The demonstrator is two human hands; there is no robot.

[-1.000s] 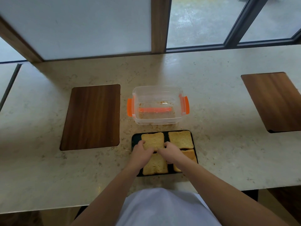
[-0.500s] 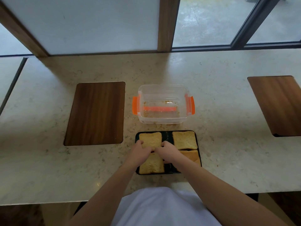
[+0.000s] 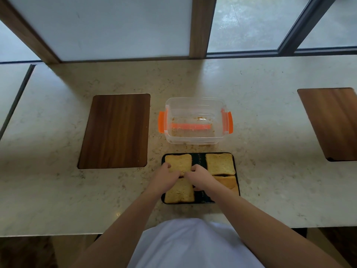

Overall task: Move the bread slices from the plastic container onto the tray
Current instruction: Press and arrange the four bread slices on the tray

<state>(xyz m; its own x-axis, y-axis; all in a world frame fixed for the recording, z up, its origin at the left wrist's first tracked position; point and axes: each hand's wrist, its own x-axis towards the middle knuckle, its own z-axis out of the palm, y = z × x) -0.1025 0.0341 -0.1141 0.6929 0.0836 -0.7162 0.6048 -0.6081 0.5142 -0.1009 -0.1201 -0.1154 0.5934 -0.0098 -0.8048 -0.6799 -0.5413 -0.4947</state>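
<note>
A dark tray (image 3: 200, 158) lies on the counter right in front of me with several toasted bread slices on it. The far-left slice (image 3: 179, 162) is gripped at its near edge by my left hand (image 3: 165, 178) and my right hand (image 3: 199, 176), fingertips meeting over it. A second slice (image 3: 219, 163) lies at the far right, another (image 3: 178, 193) at the near left, and one (image 3: 227, 181) at the near right is partly hidden by my right wrist. The clear plastic container (image 3: 195, 120) with orange clips stands just behind the tray and holds only crumbs.
A dark wooden board (image 3: 116, 131) is set into the stone counter left of the container, and another board (image 3: 334, 122) at the right. Windows and a wooden post run along the back. The counter's near edge is at my waist.
Both hands stay on the far-left slice and have crept slightly forward. The slice has shifted a little toward the tray's far edge. The camera view has tilted a bit.
</note>
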